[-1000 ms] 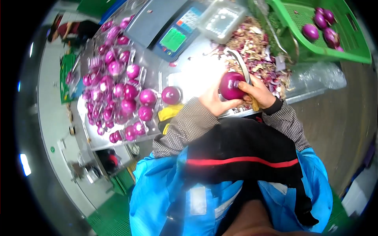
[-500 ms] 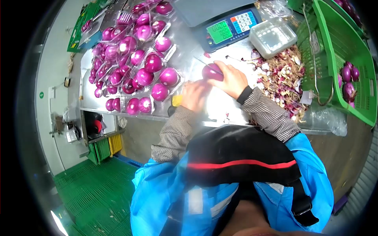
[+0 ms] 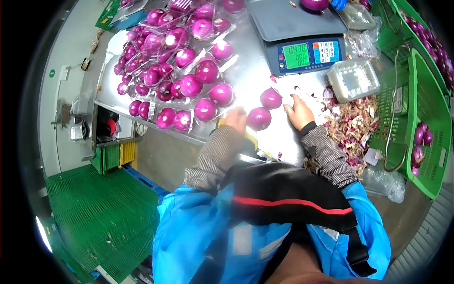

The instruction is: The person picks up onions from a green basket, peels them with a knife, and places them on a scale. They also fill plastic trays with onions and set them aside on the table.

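Two peeled red onions, a farther one (image 3: 271, 98) and a nearer one (image 3: 259, 118), sit close together on the shiny metal table between my hands. My right hand (image 3: 300, 113) is just right of them, thumb and forefinger apart, holding nothing. My left hand (image 3: 235, 119) is left of the nearer onion, its fingers smeared by motion. By that hand a yellow object (image 3: 251, 140) shows near the table edge, partly covered. Left of it, many red onions (image 3: 206, 71) lie in clear plastic trays, the closest pack (image 3: 174, 119) near the front edge.
A digital scale (image 3: 302, 56) stands ahead with a red onion (image 3: 314, 4) on its platform and another person's blue-gloved hand (image 3: 339, 4) beside it. A clear tub (image 3: 353, 79), onion peelings (image 3: 352, 125) and a green crate (image 3: 432, 128) of onions are at right.
My right hand has let go of an onion and drawn back to the right; two onions now show between my hands. The view has shifted, bringing the scale's onion into sight, and the display has changed.
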The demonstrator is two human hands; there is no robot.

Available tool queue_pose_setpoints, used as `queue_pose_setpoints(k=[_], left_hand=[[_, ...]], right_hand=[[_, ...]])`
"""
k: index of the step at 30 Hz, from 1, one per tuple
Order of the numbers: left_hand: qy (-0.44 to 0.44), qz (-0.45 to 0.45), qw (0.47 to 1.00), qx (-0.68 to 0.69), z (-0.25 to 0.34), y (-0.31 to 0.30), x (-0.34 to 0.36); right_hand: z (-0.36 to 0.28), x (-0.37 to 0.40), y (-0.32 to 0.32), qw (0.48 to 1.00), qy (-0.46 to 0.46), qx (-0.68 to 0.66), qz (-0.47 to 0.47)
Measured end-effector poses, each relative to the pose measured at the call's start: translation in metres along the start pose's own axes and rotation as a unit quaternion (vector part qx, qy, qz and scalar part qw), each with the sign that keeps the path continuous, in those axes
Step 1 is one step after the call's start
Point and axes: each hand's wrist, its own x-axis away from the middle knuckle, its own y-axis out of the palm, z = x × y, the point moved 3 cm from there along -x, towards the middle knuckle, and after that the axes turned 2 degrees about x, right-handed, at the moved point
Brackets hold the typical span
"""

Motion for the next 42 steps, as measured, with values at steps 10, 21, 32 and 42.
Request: queue_pose_setpoints(k=[10,21,32,42], left_hand=[[-0.127,-0.055,0.907,0.397,0.049,-0.03,0.004],[-0.009,0.17,0.91,0.378,0.04,-0.257,-0.09],[0.047,0.258,0.965,0.019,-0.083,-0.347,-0.171],[-0.033,0.31,0.93,0.193,-0.096,-0.346,-0.143]], right_hand=[[-0.032,-0.005,-0.067,0.915,0.121,-0.379,-0.069],[-0.039,0.062,-0.047,0.932,0.11,-0.315,-0.14],[-0.034,0.086,-0.062,0.945,0.138,-0.274,-0.113],[-0.006,0.002,-0.16,0.97,0.024,0.143,0.194]])
